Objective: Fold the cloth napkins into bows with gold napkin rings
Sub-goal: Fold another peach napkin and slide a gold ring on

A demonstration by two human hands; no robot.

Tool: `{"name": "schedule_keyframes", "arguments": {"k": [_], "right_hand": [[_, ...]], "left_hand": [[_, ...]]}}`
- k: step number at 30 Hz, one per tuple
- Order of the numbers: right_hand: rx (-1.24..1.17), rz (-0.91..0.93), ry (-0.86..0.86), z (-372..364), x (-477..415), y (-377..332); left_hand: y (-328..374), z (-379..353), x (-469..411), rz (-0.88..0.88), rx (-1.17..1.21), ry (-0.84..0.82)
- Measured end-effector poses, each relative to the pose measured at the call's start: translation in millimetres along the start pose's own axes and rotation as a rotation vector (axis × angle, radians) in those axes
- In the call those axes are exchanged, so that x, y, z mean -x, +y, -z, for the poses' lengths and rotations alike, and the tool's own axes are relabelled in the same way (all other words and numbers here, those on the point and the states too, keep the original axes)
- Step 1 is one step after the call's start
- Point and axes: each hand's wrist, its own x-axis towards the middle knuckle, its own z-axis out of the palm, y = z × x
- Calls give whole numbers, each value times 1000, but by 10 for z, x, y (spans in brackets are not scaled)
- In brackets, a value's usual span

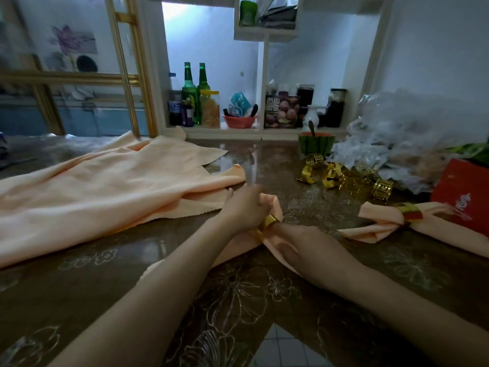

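— What is the person doing at the table?

— Both forearms are reaching forward over the brown glossy table cover with the pale flower outlines [238,300], and they are meeting near the middle of it. The left hand [244,207] is lying knuckles-up with its fingers curling down round a gathered peach cloth napkin [272,202]. It is gripping the cloth right beside a shiny gold metal napkin ring [271,221].

— And the other hand?

— The right hand [299,245] is coming in from the near side, back upward and thumb lying along the cloth. Its fingertips are touching the ring. Whether they are pinching or only pressing, I cannot tell from here.

— Where is the ring sitting?

— It is sitting around the napkin's middle, between the two hands. The cloth is fanning out from the ring on both sides.

— Anything else nearby?

— A loose heap of flat peach napkins [105,186] is lying to the left, just beside the left hand. To the right, a finished peach napkin bow [383,223] is resting on the table with its own gold band [408,211]. A cluster of spare gold cut-out rings [349,178] is lying behind it.
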Motion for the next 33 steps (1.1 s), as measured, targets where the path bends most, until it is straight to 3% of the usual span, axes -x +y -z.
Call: {"name": "schedule_keyframes", "arguments": {"k": [7,12,16,19,22,24,27,33], "right_hand": [[31,25,12,-4,-16,68],[28,-31,-26,15,15,63],[289,-17,-42,62,69,-62],[438,63,181,-65,116,-273],[322,161,113,-173,162,-459],[114,173,52,-177,164,-431],[-115,200,93,-179,142,-228],[-155,114,146,-184,68,-312]], "left_hand": [[5,-35,-249,27,-140,-96],[-2,-9,-76,-38,-253,-10],[4,26,113,-132,-430,72],[-62,-58,255,-147,-371,173],[-140,-110,406,-170,-304,284],[-198,-117,454,-160,-275,318],[-258,-107,500,-147,-235,335],[-263,-11,522,-107,-53,345]]}}
